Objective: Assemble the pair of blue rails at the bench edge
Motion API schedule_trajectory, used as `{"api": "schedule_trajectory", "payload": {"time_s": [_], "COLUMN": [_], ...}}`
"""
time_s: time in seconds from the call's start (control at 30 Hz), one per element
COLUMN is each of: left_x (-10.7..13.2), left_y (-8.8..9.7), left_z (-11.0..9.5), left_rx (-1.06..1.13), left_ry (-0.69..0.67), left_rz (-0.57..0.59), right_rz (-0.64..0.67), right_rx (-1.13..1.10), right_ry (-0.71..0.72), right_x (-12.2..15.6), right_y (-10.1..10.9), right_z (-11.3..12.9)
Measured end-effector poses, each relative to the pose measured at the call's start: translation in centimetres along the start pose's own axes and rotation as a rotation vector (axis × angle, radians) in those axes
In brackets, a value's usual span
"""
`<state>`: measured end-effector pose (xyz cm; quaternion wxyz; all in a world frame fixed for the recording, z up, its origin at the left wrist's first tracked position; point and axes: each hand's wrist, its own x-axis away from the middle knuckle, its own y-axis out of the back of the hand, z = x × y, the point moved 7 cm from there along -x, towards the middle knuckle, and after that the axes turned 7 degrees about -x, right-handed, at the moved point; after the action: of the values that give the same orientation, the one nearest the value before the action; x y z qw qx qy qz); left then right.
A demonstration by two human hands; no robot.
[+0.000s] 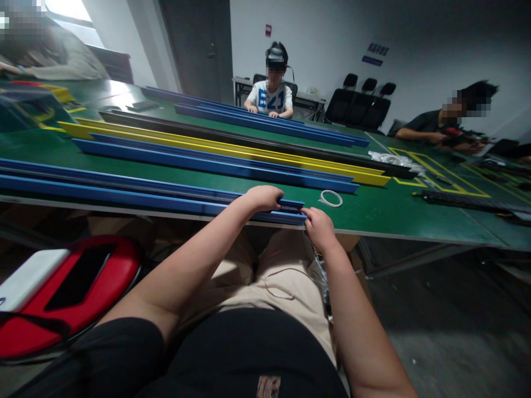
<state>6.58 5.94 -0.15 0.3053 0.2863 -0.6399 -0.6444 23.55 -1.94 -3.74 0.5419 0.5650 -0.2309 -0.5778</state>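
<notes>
A long blue channel rail [136,193] lies along the near edge of the green table, its right end in front of me. My left hand [264,198] is closed over the rail a little short of that end, fingers curled down into the channel. At the very tip, my right hand [318,225] pinches the end, thumb and forefinger together; whether a small part sits between them is hidden. Just beyond my right hand lies a white coiled ring [331,199], untouched.
Behind the near rail lie another blue rail [215,166], a yellow rail [232,146] and a black rail [257,138]. A person [271,91] sits across the table; others work at left and right. A red stool [120,265] bearing a white box and a phone stands left of me.
</notes>
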Motion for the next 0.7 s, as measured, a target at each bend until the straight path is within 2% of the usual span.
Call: {"api": "schedule_trajectory", "payload": {"time_s": [0.33,0.7], "left_x": [0.13,0.06], "left_y": [0.12,0.07], "left_z": [0.02,0.01], "left_rx": [0.010,0.026], "left_ry": [0.005,0.002], "left_rz": [-0.019,-0.026], "right_rz": [0.080,0.055], "right_rx": [-0.049,-0.133], "right_ry": [-0.022,-0.038], "right_x": [-0.26,-0.33], "right_y": [-0.11,0.14], "right_z": [-0.20,-0.31]}}
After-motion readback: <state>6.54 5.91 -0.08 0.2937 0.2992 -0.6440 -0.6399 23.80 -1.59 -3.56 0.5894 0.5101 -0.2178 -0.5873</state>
